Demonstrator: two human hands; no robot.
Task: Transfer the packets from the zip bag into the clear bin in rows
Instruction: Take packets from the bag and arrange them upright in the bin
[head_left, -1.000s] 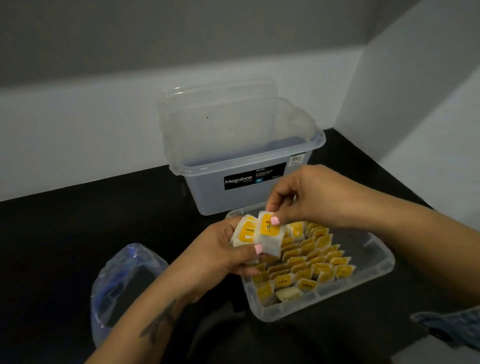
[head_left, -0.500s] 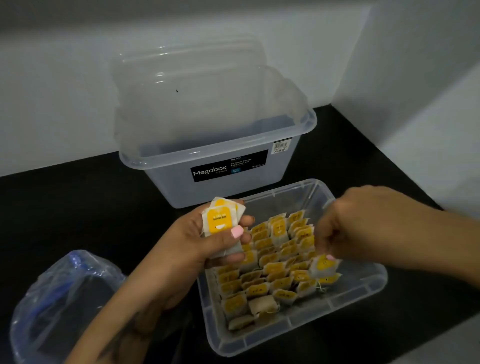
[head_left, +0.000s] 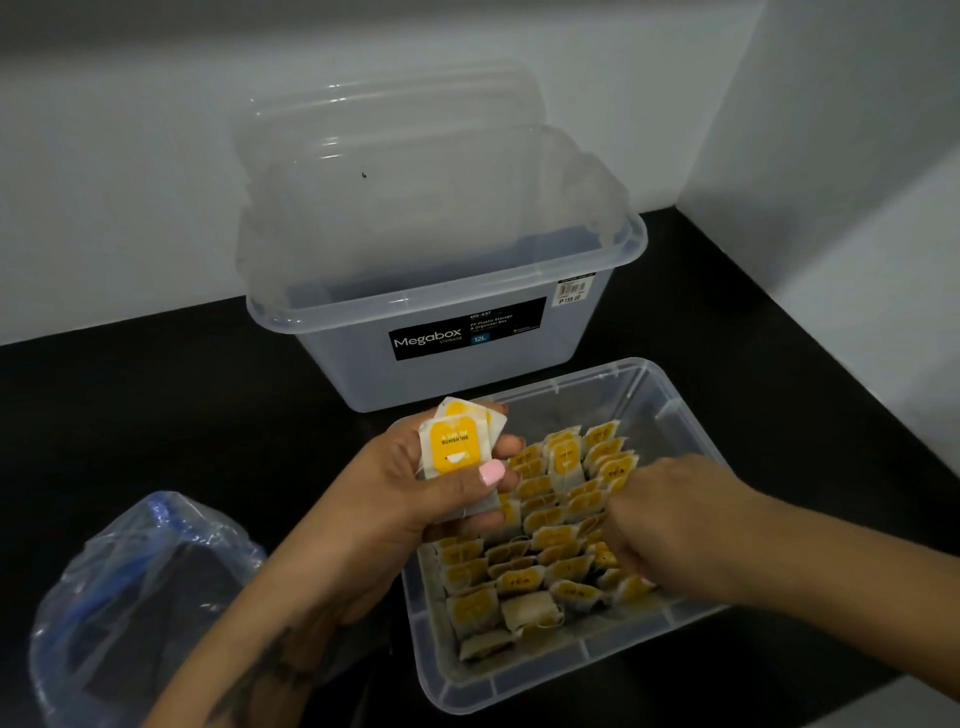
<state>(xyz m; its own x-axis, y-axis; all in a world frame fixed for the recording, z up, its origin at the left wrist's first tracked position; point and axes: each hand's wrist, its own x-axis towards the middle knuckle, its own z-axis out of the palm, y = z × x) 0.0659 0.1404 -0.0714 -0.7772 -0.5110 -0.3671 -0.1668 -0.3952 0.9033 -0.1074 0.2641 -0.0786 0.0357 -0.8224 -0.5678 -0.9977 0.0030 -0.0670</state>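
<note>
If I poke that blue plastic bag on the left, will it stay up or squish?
The plastic bag would probably squish: its thin film is crinkled and saggy. It looks see-through and nearly empty, so it is likely very light and might slide on the smooth black counter.

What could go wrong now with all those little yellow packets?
The left hand holds a small stack of packets over the bin's edge; one might slip out onto the black counter. The right hand is pushing into the rows, so it could knock neat ones crooked.
</note>
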